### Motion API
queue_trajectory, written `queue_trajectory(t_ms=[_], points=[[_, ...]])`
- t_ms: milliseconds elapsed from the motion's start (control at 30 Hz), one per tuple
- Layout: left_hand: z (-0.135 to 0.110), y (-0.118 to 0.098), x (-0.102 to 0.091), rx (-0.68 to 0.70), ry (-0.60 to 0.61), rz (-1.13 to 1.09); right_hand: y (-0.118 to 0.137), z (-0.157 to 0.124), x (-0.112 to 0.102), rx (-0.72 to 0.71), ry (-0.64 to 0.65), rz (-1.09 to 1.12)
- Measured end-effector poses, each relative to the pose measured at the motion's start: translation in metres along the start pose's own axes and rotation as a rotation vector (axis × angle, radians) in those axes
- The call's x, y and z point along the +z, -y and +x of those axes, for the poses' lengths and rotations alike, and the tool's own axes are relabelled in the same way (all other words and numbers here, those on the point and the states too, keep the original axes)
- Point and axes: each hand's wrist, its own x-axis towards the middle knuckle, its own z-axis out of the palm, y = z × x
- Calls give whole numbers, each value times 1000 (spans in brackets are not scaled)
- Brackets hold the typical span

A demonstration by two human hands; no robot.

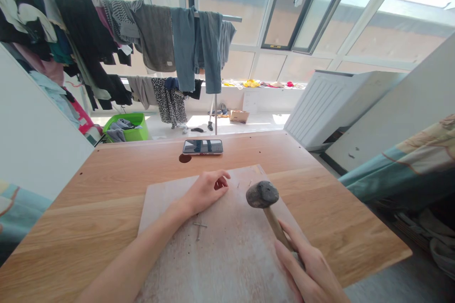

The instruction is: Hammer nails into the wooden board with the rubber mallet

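One hammer [272, 220] is closed in my right grip [310, 265], fingers and thumb wrapped round its wooden handle, the dark blunt head tilted up over the right part of a pale, worn board [227, 260]. The board lies flat on the wood-grained surface [85, 220] in front of me, a few dark specks dotting its face. A little further in, two loose nails [198, 233] lie on it crosswise, just beside my left forearm. Past them my left grip [208, 191] rests on the board with its fingers curled; whether anything is pinched between them I cannot tell. Near those fingertips, between them and the hammer head, two thin nails [238, 185] stand up from the board. Beyond the board's far edge, a phone [202, 147] lies flat, next to a round dark hole [185, 158] in the surface. Further off, on the floor, I see a green basket [142, 129] with clothes in it and, to its right, a small cardboard box [239, 116]. Garments [156, 38] hang from a rail on the left, and behind everything run tall windows [234, 4].
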Motion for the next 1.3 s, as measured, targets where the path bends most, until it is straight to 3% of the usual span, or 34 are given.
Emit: queue_trajectory(t_ms=[167, 467, 1100, 1200, 1300], points=[[1, 6, 1, -2, -11, -60, 33, 19, 9, 17, 174, 113], [0, 10, 5, 3, -47, -74, 59, 35, 16, -13, 218, 78], [2, 10, 3, 10, -19, -51, 39, 33, 32, -88, 167, -30], [2, 2, -9, 8, 37, 5, 38, 32, 32, -86, 150, -32], [-8, -13, -34, -4, 134, 225, 34, 29, 30, -72, 143, -47]])
